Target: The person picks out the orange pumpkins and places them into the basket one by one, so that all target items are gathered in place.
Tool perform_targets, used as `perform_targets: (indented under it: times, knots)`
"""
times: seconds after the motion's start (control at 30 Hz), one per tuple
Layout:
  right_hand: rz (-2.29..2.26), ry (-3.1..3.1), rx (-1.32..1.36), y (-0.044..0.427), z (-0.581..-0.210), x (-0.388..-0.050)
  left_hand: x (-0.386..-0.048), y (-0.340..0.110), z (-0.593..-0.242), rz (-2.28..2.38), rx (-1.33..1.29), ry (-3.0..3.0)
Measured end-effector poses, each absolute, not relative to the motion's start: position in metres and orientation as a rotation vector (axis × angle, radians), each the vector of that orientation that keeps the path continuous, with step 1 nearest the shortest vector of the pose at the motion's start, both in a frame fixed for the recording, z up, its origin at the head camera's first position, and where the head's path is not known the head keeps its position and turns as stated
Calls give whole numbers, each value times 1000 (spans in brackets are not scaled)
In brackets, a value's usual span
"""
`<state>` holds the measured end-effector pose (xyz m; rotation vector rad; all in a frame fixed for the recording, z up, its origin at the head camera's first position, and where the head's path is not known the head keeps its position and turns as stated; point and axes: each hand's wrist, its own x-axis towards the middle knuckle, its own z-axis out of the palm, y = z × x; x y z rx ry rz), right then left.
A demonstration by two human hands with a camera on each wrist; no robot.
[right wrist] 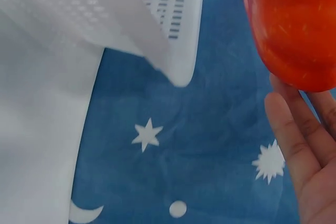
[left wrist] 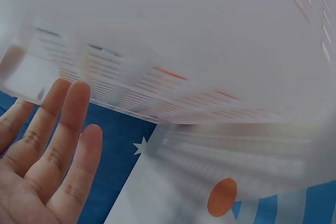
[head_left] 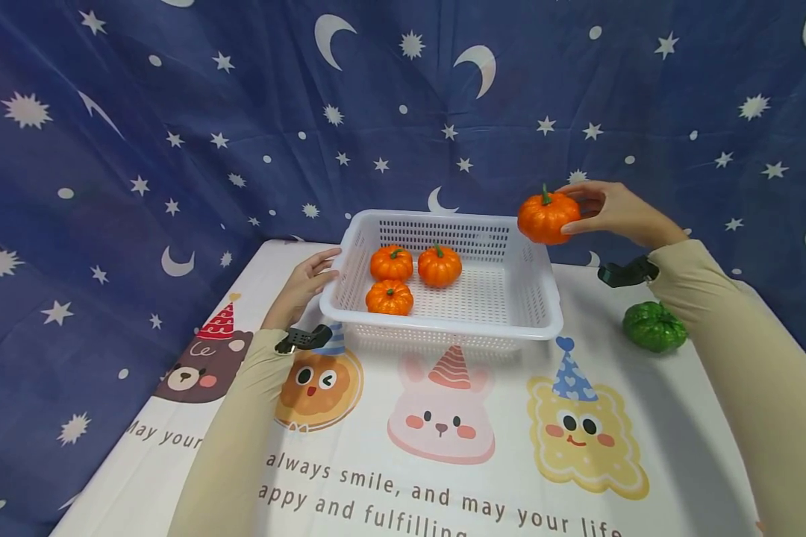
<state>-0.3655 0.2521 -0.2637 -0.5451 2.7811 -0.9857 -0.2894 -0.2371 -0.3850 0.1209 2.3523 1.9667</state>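
Note:
An orange pumpkin [head_left: 548, 218] with a green stem is pinched between the thumb and fingers of my right hand [head_left: 611, 212], held up over the right rim of a white plastic basket [head_left: 443, 324]. In the right wrist view the pumpkin [right wrist: 296, 30] fills the upper right corner. Inside the basket, toward its left side, lie three more orange pumpkins: one at the back left [head_left: 392, 263], one to its right [head_left: 439, 266] and one in front [head_left: 389, 297]. My left hand [head_left: 302, 286] is at the basket's left rim, its fingers [left wrist: 73, 108] extended against the outer wall.
A green pumpkin [head_left: 654, 327] sits on the table right of the basket, under the right forearm. White cloth [head_left: 376, 447] with cartoon prints and lettering covers the table. A dark blue curtain [head_left: 275, 112] with moons and stars hangs behind and to the left.

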Motion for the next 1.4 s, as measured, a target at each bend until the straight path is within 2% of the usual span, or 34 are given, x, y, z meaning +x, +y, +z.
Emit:
perform_targets:
  times: [0.77, 1.4]
  knots:
    - [-976, 2601, -682, 193, -272, -372, -293, -239, -387, 1980, 130, 2332]
    - [-1057, 2493, -741, 158, -301, -376, -292, -238, -387, 1976, 111, 2339]
